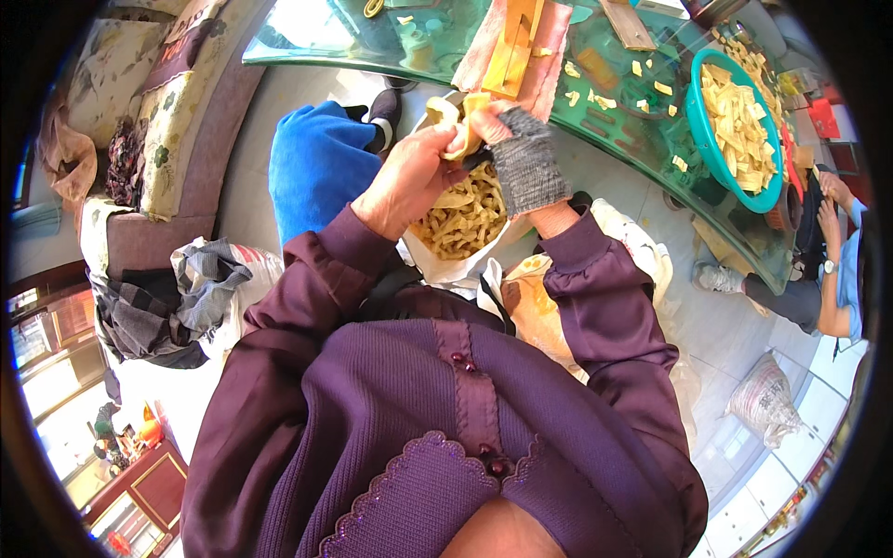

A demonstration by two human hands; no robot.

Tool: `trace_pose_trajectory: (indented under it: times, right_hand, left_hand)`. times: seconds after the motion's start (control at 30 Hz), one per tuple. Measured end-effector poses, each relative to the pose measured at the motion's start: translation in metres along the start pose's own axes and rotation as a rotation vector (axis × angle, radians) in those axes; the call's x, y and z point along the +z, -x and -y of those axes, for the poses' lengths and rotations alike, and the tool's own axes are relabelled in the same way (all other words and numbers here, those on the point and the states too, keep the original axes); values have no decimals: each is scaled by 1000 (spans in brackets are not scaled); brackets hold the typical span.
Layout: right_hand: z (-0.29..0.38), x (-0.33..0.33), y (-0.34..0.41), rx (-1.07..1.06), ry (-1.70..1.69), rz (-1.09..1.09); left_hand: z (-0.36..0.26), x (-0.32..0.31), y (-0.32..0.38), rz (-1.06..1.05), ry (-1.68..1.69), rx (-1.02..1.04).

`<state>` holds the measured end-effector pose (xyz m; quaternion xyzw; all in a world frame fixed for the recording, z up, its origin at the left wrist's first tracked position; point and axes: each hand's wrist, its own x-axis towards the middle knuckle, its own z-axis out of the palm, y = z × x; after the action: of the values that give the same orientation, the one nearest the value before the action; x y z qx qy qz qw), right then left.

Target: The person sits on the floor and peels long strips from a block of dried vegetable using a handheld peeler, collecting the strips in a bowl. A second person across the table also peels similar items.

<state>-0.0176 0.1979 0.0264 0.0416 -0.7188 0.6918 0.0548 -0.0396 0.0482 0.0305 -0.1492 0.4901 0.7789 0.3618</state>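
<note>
My left hand (411, 178) and my right hand (497, 129) meet just off the table's near edge, both gripping a pale yellow, curled strip (474, 122) of what looks like dried plant material. A grey knitted band covers my right wrist and part of that hand. Below them stands a white-lined container (457, 268) filled with yellowish twisted pieces (464, 220). Beyond my hands, a yellow wooden block with a slot (513, 52) rests on a pink cloth (554, 42) on the glass table. Something dark shows under my right fingers, too hidden to name.
The green glass table (614, 132) holds scattered pale pieces, a wooden board (628, 24) and a teal basket (691, 111) of flat yellow strips. Blue cloth (321, 167) lies at the left. A person (830, 230) is at the far right; a filled sack (766, 397) stands on the floor.
</note>
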Motion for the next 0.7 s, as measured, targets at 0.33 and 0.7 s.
trace_pose_trajectory:
  times: [0.33,0.7]
  right_hand:
    - [7,-2,-1,-106,90,-157]
    - [30,-6,6,175,-206,169]
  left_hand:
    - [-22,22,27,-130,-1306,984]
    - [-25,16,20,-109,-1240,1273]
